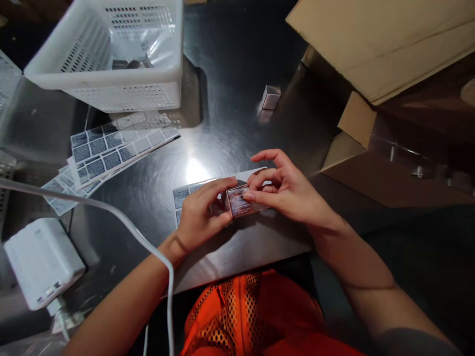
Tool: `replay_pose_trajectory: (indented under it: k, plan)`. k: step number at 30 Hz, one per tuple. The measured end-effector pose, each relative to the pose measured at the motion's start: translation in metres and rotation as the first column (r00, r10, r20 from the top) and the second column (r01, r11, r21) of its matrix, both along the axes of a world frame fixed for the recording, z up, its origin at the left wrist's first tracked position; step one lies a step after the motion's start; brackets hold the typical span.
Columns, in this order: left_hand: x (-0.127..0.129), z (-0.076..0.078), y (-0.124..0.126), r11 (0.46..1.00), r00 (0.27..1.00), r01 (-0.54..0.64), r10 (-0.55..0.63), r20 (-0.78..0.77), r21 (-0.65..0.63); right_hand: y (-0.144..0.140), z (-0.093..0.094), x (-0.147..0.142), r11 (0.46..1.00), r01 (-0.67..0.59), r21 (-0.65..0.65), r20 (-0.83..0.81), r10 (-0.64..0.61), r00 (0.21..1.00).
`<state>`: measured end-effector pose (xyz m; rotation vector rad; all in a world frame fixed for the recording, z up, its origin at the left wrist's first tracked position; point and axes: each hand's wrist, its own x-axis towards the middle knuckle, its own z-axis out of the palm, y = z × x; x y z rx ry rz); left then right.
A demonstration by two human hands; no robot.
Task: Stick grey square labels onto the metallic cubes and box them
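Both hands' fingers (237, 184) grip small box (241, 201); white basket (111, 84) holds plastic bag (148, 44).

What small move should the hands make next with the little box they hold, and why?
Probably press the label flat: both hands, left hand and right hand, pinch the small box over a label sheet, and the right fingertips already rest on its printed top face, so smoothing seems to follow.
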<state>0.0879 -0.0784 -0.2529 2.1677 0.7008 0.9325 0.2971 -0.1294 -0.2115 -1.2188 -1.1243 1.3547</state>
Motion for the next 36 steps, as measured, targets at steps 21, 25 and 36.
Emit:
replay_pose_trajectory:
  k: [21,25,36]
  plan:
    - [0.003,-0.002,0.012,0.799,0.898,-0.252,0.403,0.176,-0.545,0.008,-0.016,0.008,0.944,-0.167,0.286,0.654,-0.065,0.754]
    - [0.006,-0.010,0.025,0.681,0.817,-0.192,0.510,0.269,-0.707,0.019,-0.030,0.009,0.924,-0.359,0.134,0.857,0.074,0.510]
    - [0.012,-0.016,0.028,0.675,0.841,-0.185,0.485,0.240,-0.714,0.026,-0.035,0.007,0.947,-0.314,0.067,0.833,0.120,0.540]
